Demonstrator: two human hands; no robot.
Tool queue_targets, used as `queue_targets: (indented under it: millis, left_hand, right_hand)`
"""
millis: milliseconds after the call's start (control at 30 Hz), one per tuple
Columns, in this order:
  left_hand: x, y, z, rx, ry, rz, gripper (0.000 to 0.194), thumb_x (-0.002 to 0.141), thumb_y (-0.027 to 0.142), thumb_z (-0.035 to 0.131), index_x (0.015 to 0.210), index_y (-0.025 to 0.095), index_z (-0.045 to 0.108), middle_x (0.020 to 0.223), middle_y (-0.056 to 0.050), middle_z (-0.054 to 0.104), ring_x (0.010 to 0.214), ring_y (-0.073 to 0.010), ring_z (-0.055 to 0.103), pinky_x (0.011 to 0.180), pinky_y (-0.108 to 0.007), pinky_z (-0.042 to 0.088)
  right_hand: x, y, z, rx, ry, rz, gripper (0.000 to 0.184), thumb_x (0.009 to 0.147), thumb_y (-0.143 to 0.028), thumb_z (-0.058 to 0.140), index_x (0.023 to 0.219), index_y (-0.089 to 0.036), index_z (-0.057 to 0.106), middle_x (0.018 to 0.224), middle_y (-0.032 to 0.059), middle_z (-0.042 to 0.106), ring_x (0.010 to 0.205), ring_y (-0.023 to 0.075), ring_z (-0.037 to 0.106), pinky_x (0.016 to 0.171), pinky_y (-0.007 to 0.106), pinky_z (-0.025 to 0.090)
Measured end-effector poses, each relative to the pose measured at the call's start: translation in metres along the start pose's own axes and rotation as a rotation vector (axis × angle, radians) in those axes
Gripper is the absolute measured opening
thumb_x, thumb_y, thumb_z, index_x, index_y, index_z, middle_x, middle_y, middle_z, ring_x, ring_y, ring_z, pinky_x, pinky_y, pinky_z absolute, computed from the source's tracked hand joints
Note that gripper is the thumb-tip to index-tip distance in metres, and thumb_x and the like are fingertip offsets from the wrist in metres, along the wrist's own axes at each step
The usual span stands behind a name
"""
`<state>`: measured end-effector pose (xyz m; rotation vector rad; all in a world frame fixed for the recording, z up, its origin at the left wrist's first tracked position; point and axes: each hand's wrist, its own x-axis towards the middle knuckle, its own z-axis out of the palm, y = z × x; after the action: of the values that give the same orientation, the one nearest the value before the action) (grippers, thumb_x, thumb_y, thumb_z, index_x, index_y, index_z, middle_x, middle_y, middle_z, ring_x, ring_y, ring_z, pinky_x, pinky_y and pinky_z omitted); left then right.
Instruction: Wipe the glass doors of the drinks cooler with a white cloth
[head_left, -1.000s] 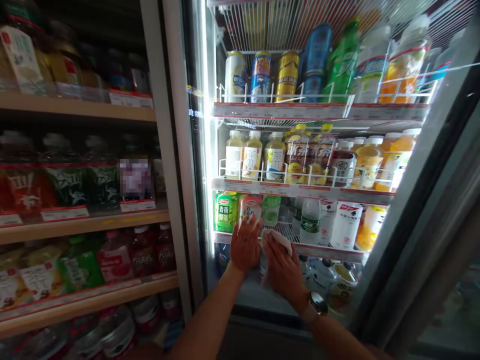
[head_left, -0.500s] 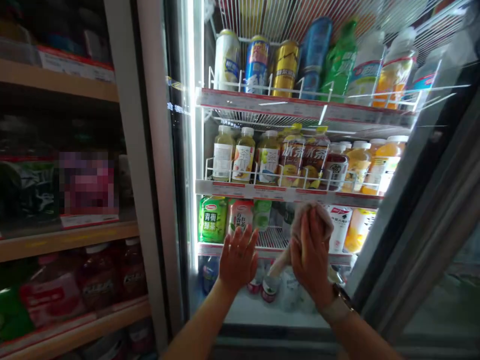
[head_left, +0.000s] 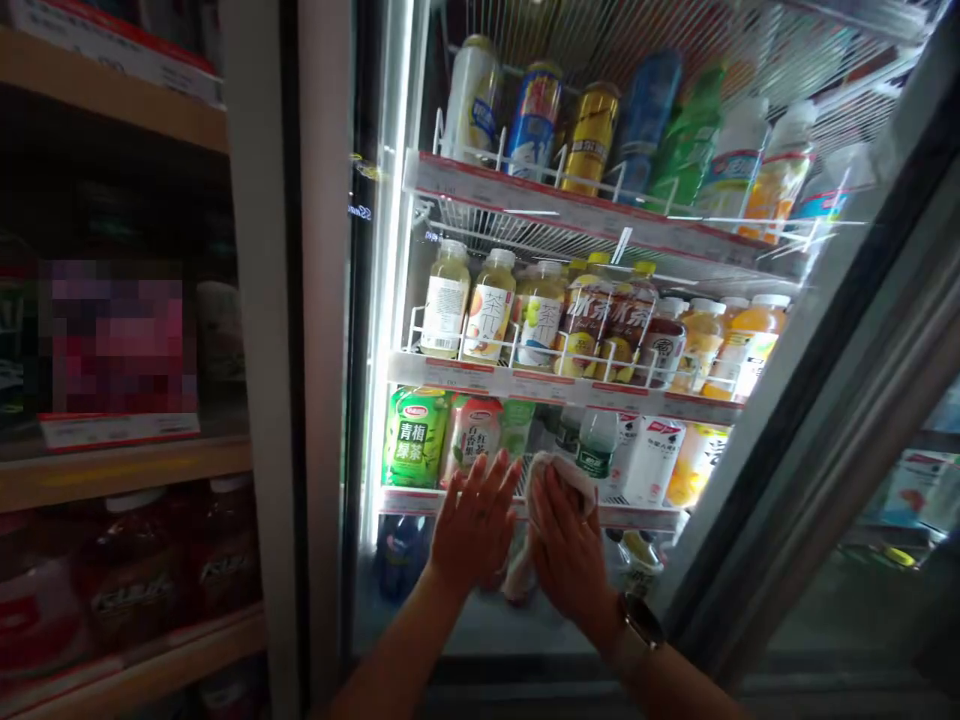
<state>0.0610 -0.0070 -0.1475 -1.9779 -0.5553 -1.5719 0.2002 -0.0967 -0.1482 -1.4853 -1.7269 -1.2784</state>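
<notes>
A pale cloth (head_left: 541, 480) is bunched under my right hand (head_left: 571, 555), which presses it against the glass door (head_left: 420, 625) of a lit drinks fridge. The cloth's loose end hangs down toward my left. Close beside it, my left hand (head_left: 474, 525) is spread with fingers pointing up, its palm toward the glass and seemingly resting on it. A dark watch (head_left: 642, 620) is on my right wrist. Behind the glass, near my hands, are a green tea carton (head_left: 415, 440), a reddish drink carton (head_left: 471, 440) and a clear bottle with a green label (head_left: 598, 445).
Racks inside the fridge hold cans (head_left: 589, 140) on top and tea and juice bottles (head_left: 487, 310) in the middle. A dark door frame (head_left: 810, 380) slants along the right. At left, beyond a grey post (head_left: 326, 350), stand wooden shelves (head_left: 127, 470) with bottles.
My right hand has slid left with the cloth, closer to my left hand, uncovering the green-labelled bottle. My left hand has stayed nearly in place. The view has shifted and tilted slightly.
</notes>
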Motion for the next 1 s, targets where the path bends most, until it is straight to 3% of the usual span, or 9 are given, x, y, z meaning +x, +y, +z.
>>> queue_targets:
  millis: [133,300,433,567,633,733,900,1000]
  left_hand:
    - [-0.001,-0.005,-0.003,-0.095,0.022,0.052,0.067,0.100,0.051,0.018,0.153,0.011,0.025,0.149,-0.012,0.047,0.149,-0.0247,0.024,0.122,-0.041,0.018]
    - [-0.007,-0.015,-0.005,-0.271,0.113,0.075,0.060,0.101,0.039,0.012,0.155,0.014,0.020,0.155,-0.014,0.038,0.147,-0.0257,0.030,0.115,-0.045,0.033]
    - [-0.006,-0.015,-0.006,-0.208,0.057,0.077,0.057,0.101,0.039,0.023,0.154,0.016,0.025,0.152,-0.011,0.043,0.148,-0.0231,0.026,0.118,-0.041,0.028]
    - [0.000,0.000,-0.005,-0.119,0.035,-0.003,0.063,0.097,0.049,0.043,0.152,0.019,0.032,0.149,-0.008,0.048,0.150,-0.0230,0.020,0.123,-0.040,0.016]
    - [0.006,0.009,-0.008,-0.082,0.034,-0.051,0.070,0.093,0.052,0.051,0.151,0.018,0.034,0.147,-0.009,0.051,0.150,-0.0244,0.019,0.124,-0.043,0.014]
    - [0.015,0.019,-0.014,-0.021,0.048,-0.118,0.073,0.091,0.044,0.058,0.152,0.014,0.030,0.144,-0.011,0.053,0.151,-0.0249,0.015,0.125,-0.045,0.010]
    - [0.026,0.017,-0.019,0.000,0.058,-0.162,0.061,0.095,0.018,0.044,0.153,0.013,0.026,0.148,-0.010,0.046,0.150,-0.0214,0.015,0.125,-0.045,0.008]
    - [0.033,0.011,-0.018,-0.006,0.073,-0.144,0.062,0.092,0.013,0.040,0.153,0.013,0.027,0.153,-0.009,0.039,0.150,-0.0220,0.015,0.125,-0.044,0.009]
  right_hand:
    - [-0.001,-0.010,-0.004,0.109,-0.028,-0.001,0.073,0.094,-0.022,0.040,0.157,-0.008,0.007,0.162,0.0161,0.018,0.149,0.0298,0.025,0.112,0.049,0.038]
    - [0.023,-0.034,-0.018,0.403,0.012,-0.068,0.085,0.085,-0.015,0.037,0.156,-0.008,-0.008,0.165,0.0164,0.002,0.151,0.0309,0.015,0.111,0.054,0.040]
    - [0.040,-0.025,-0.031,0.484,-0.024,-0.176,0.086,0.080,-0.013,0.040,0.157,-0.014,0.003,0.165,0.0143,0.011,0.150,0.0290,0.022,0.112,0.052,0.040]
    - [0.049,0.015,-0.035,0.326,0.130,-0.117,0.072,0.087,-0.011,0.042,0.155,-0.025,0.023,0.157,0.0096,0.037,0.141,0.0256,0.041,0.117,0.053,0.034]
    - [0.056,0.033,-0.032,0.179,0.197,-0.066,0.070,0.089,-0.010,0.041,0.155,-0.026,0.024,0.156,0.0090,0.038,0.143,0.0256,0.039,0.119,0.053,0.029]
    - [0.066,0.046,-0.024,-0.003,0.160,-0.075,0.068,0.093,-0.016,0.041,0.157,-0.021,0.019,0.158,0.0103,0.035,0.149,0.0266,0.026,0.122,0.053,0.020]
    - [0.070,0.042,-0.013,-0.132,0.115,-0.105,0.065,0.094,-0.025,0.042,0.156,-0.018,0.023,0.158,0.0091,0.036,0.151,0.0277,0.018,0.124,0.054,0.012]
    - [0.068,0.040,-0.012,-0.131,0.128,-0.100,0.064,0.094,-0.025,0.042,0.155,-0.017,0.025,0.156,0.0090,0.038,0.151,0.0263,0.017,0.124,0.053,0.012]
